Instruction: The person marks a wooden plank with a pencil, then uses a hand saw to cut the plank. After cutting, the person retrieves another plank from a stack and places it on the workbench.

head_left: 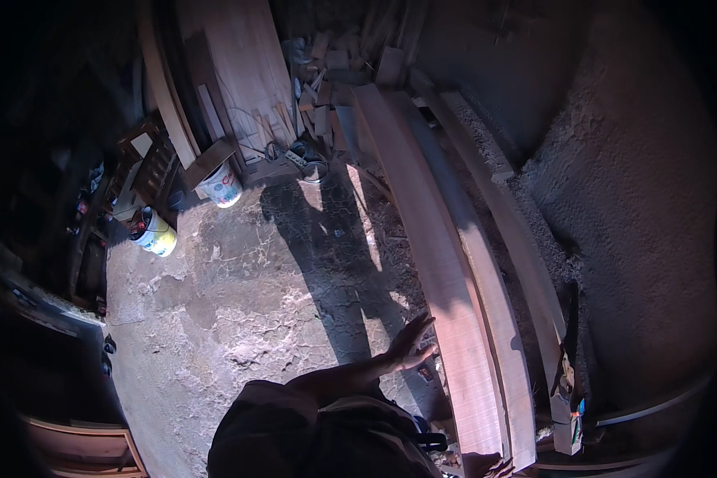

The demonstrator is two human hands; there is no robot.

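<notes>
A long reddish-brown plank (422, 207) runs away from me on the right, its far end up near the back wall. Beside its left edge is my left hand (410, 344), thumb and fingers apart and nothing in it; the fingertips are at the edge, and whether they touch it I cannot tell. At the plank's near end, low in the picture, my right hand (486, 464) lies in shadow against the wood. Its fingers are mostly hidden. Close along the plank's right side lies a second long board (498, 307).
Further right, a narrower beam (526, 279) carries tools (566, 382) at its near end, beside a rough wall (629, 199). A white bucket (221, 188) and a yellow-white bucket (158, 233) stand on the cracked floor (239, 303). Leaning boards (239, 64) and wood offcuts (323, 95) fill the back.
</notes>
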